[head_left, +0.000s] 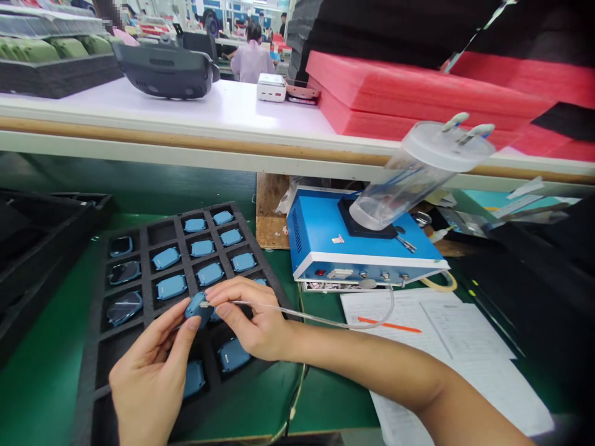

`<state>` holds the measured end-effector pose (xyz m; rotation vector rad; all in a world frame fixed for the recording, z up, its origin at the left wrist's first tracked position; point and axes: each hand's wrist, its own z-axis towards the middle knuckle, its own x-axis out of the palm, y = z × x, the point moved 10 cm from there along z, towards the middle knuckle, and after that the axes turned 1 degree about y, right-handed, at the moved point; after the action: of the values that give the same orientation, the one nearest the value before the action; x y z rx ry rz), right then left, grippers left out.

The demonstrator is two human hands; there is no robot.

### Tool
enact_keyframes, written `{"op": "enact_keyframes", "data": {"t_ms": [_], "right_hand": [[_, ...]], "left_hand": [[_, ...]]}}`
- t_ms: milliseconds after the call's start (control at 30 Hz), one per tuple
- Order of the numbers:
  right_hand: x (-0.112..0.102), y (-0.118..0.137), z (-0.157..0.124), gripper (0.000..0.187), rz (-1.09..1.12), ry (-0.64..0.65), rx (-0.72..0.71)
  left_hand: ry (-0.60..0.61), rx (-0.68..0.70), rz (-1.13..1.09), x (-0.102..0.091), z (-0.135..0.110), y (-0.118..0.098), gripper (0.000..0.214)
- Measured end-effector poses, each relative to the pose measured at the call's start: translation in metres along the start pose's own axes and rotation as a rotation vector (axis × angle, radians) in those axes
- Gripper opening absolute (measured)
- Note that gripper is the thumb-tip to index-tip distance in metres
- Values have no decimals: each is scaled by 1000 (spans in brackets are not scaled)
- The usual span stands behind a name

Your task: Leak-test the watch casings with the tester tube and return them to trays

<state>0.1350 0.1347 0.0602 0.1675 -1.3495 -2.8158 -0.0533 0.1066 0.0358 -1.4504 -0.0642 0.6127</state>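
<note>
Blue casing (194, 308), left of centre in the frame, is pinched between the left hand's (151, 371) thumb and fingers, over the black tray (92, 350). The right hand (260, 325) pinches the clear tube (302, 315) near its tip. Positioning tip against casing seems in hand; the next move probably calls for steadiness.

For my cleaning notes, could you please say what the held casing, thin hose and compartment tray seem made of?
Casing: likely satin plastic, smooth, evenly blue. Thin hose: perhaps glossy plastic, translucent and curved. Tray: probably matte foam, given thick, dull walls.
</note>
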Motion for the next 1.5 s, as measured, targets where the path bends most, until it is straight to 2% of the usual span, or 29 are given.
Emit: {"op": "enact_keyframes", "data": {"t_ms": [367, 600, 1033, 1233, 1500], "right_hand": [[-2, 3, -1, 13, 25, -17, -31], [-2, 2, -7, 12, 33, -19, -12], [0, 1, -12, 17, 39, 5, 12], [0, 4, -5, 12, 40, -19, -28], [-1, 2, 0, 15, 26, -22, -36]], "left_hand": [[25, -5, -38, 0, 0, 4, 32], [69, 51, -100, 4, -3, -1, 28], [101, 23, -161, 6, -5, 3, 24], [60, 32, -92, 2, -2, 4, 29], [5, -10, -24, -1, 2, 4, 36]]}}
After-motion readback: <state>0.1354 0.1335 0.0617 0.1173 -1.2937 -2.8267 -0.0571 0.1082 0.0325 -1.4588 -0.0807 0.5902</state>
